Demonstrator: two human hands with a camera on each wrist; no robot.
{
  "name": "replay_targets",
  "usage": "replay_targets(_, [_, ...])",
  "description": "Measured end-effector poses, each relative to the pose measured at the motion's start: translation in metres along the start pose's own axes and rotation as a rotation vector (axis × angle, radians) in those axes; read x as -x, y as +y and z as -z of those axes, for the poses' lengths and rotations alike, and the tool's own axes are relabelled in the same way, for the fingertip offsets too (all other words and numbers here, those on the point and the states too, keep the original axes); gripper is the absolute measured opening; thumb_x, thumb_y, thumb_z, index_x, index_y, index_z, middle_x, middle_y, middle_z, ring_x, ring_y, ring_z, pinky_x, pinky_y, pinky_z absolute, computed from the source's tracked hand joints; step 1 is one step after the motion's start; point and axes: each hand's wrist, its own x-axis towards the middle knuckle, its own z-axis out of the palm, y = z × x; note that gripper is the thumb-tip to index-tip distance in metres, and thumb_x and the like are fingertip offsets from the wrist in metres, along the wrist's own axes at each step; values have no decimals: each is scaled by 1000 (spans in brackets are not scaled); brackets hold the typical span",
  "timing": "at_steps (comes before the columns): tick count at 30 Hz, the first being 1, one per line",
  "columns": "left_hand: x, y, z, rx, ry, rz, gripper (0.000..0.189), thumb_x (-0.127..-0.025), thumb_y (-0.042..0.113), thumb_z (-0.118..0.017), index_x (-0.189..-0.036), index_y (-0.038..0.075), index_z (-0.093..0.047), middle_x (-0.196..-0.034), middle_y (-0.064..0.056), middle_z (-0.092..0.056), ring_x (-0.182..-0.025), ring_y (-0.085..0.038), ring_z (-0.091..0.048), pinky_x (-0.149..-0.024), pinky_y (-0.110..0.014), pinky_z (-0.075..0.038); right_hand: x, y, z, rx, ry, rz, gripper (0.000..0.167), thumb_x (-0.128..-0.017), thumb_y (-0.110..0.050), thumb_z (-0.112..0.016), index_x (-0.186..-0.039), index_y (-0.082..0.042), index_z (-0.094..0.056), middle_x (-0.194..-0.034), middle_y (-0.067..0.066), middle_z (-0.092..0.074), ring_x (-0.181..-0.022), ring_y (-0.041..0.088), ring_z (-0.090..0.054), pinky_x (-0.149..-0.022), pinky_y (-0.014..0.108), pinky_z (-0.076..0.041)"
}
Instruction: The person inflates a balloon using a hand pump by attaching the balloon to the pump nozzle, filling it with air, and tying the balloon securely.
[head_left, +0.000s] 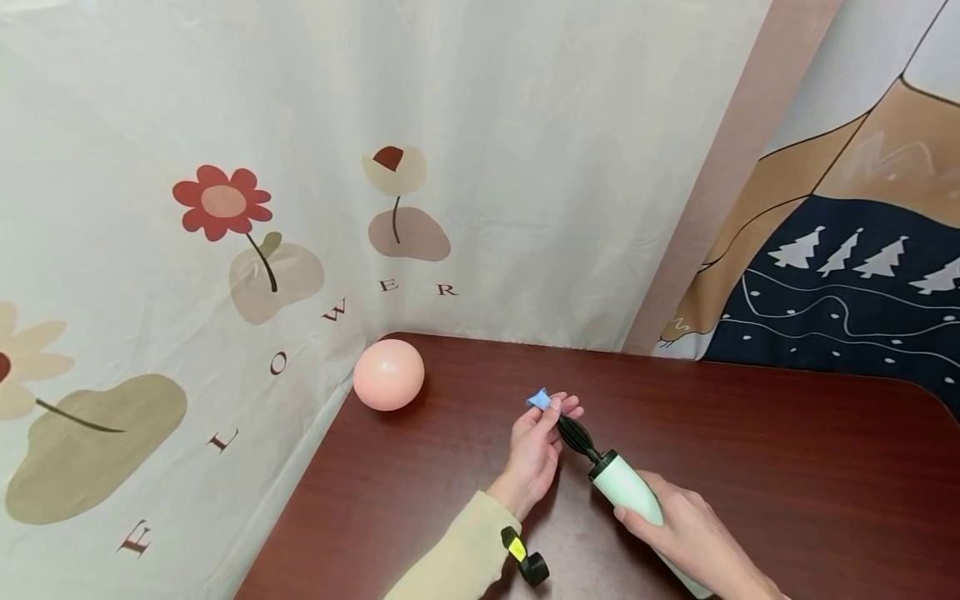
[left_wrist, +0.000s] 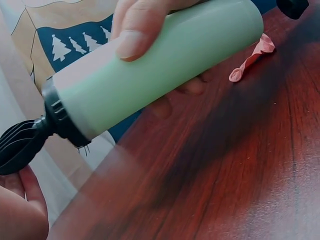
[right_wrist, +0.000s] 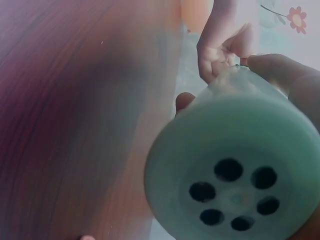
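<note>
A mint-green hand balloon pump (head_left: 626,490) with a black ribbed nozzle (head_left: 576,435) slants over the table. My right hand (head_left: 693,529) grips the pump's body, thumb along one side, as the left wrist view also shows. At the nozzle's tip, my left hand (head_left: 535,454) pinches a small limp blue balloon (head_left: 538,400) between thumb and fingers. The balloon's neck is hidden behind the thumb. In the right wrist view the pump's round end (right_wrist: 235,145), with several dark holes, faces the camera.
An inflated pink balloon (head_left: 388,375) sits at the back left corner of the dark red wooden table (head_left: 450,450). A limp pink balloon (left_wrist: 252,59) lies on the table beyond the pump. Printed curtains (head_left: 540,167) hang along the table's left and back edges.
</note>
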Motion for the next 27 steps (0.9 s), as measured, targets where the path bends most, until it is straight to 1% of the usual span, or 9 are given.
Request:
replay_targets(4, [1,-2,-1,42,-18,-5,32,-109,25,-55,-128,-1,-61,-121,-15,-73,-111,-23,-72,-100,-35,-52,-3,-3,-2,-41,2,-12,60,-89,-46,-79,-131,-5,-65,-102,0,-70,-79,12,-59,-67,33,-51])
replay_targets(7, [3,-1,-3,84,-38,-6,26,-109,29,-52,-117,7,-65,-109,-6,-75,-114,-25,-70,-104,-38,-48,-4,-6,-4,-69,16,-12,61,-90,-47,-79,-132,-5,-65,-100,-1,-69,-79,11,-59,-66,31,-50])
replay_targets(10, [4,1,-6,119,-92,-16,24,-110,30,-51,-111,10,-65,-109,-6,-74,-124,-32,-63,-114,-45,-38,-5,-8,-5,-85,47,7,60,-90,-46,-78,-132,-5,-64,-100,0,-70,-80,11,-60,-67,31,-50])
replay_targets(13, [5,3,-8,129,-146,-19,22,-110,29,-51,-110,12,-65,-113,-7,-74,-132,-38,-56,-118,-48,-31,-6,-11,-6,-93,82,26,58,-90,-44,-79,-132,-6,-65,-101,1,-70,-80,11,-60,-68,31,-51])
replay_targets(15, [6,5,-9,117,-173,-13,22,-111,28,-50,-112,12,-66,-116,-6,-74,-132,-38,-56,-116,-46,-32,-6,-12,-7,-95,106,37,55,-90,-41,-79,-131,-6,-66,-101,1,-71,-80,10,-61,-68,30,-51])
replay_targets(18, [8,10,-8,89,-210,-7,30,-111,28,-48,-125,8,-66,-120,-7,-73,-128,-32,-60,-108,-40,-37,-6,-11,-10,-97,136,58,54,-90,-39,-80,-131,-7,-66,-101,1,-71,-80,10,-61,-68,30,-51])
replay_targets(22, [10,18,-9,115,-270,17,49,-112,38,-41,-145,5,-54,-134,-8,-68,-127,-25,-60,-105,-38,-38,-6,-11,-10,-117,168,82,53,-90,-37,-80,-132,-8,-66,-103,1,-72,-80,11,-61,-67,30,-51])
replay_targets(24, [11,21,-10,150,-292,35,52,-112,41,-37,-148,6,-50,-139,-8,-65,-128,-23,-59,-106,-38,-37,-6,-12,-10,-129,179,92,53,-90,-36,-80,-132,-9,-66,-104,1,-72,-80,11,-61,-66,29,-51])
replay_targets(27, [12,24,-11,204,-309,50,45,-113,38,-35,-144,11,-53,-141,-7,-64,-128,-22,-59,-106,-39,-37,-5,-12,-10,-146,186,100,53,-90,-35,-80,-133,-8,-65,-104,0,-72,-79,10,-61,-65,29,-50])
